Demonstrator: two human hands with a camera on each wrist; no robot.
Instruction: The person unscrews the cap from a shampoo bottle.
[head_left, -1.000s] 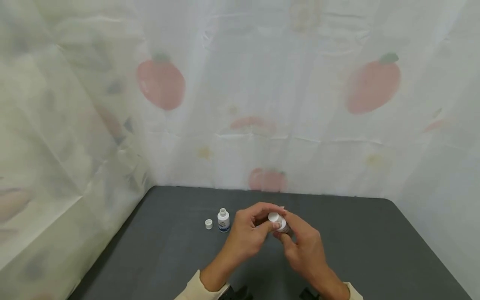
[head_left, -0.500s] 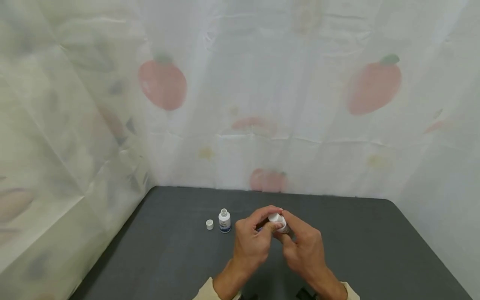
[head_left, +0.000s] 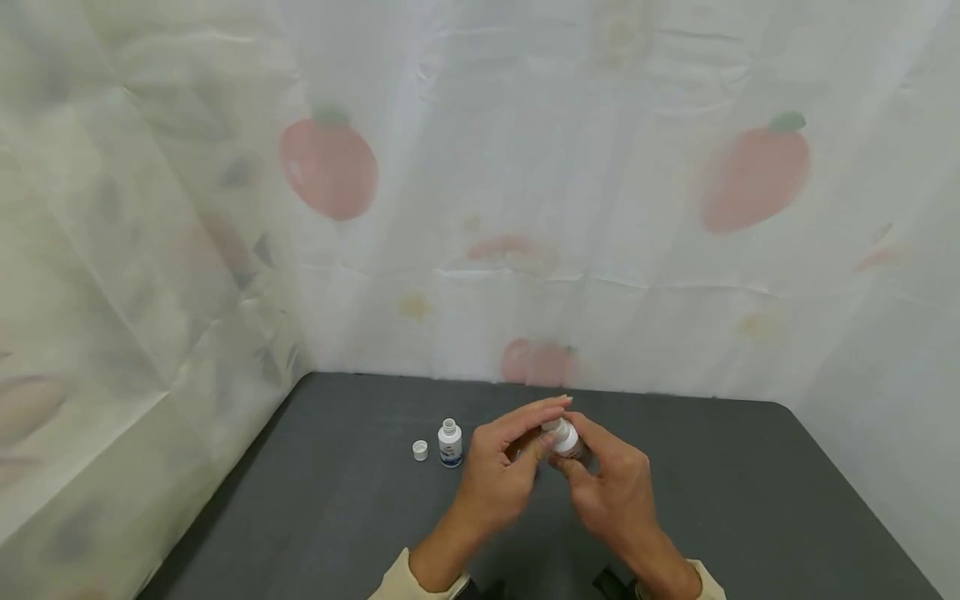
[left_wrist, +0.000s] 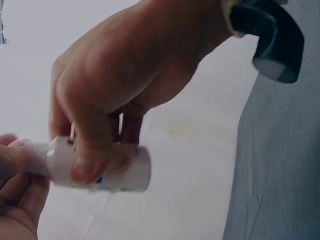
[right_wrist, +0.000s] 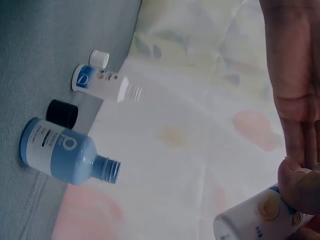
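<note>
My right hand (head_left: 615,487) grips the body of a small white bottle (head_left: 569,442), tilted up and to the left. In the left wrist view its thumb presses the bottle's label, and the base points right. My left hand (head_left: 501,471) pinches the blurred white cap (left_wrist: 35,156) at the neck end, its fingers reaching over the top. On the table behind my left hand stands an uncapped white bottle (head_left: 450,443) with a blue-based label, its white cap (head_left: 420,450) to its left. The right wrist view also shows an uncapped blue bottle (right_wrist: 75,155) standing beside a black cap (right_wrist: 62,114).
The dark grey table (head_left: 337,508) runs back to a pale curtain (head_left: 600,183) with fruit prints. In the head view my hands mostly hide the blue bottle. A black device (left_wrist: 272,42) sits on my right wrist in the left wrist view.
My left hand's fingers have opened from a tighter curl and reach further over the bottle's top, while its thumb stays at the neck end. The bottle has tilted slightly; the standing things have not moved.
</note>
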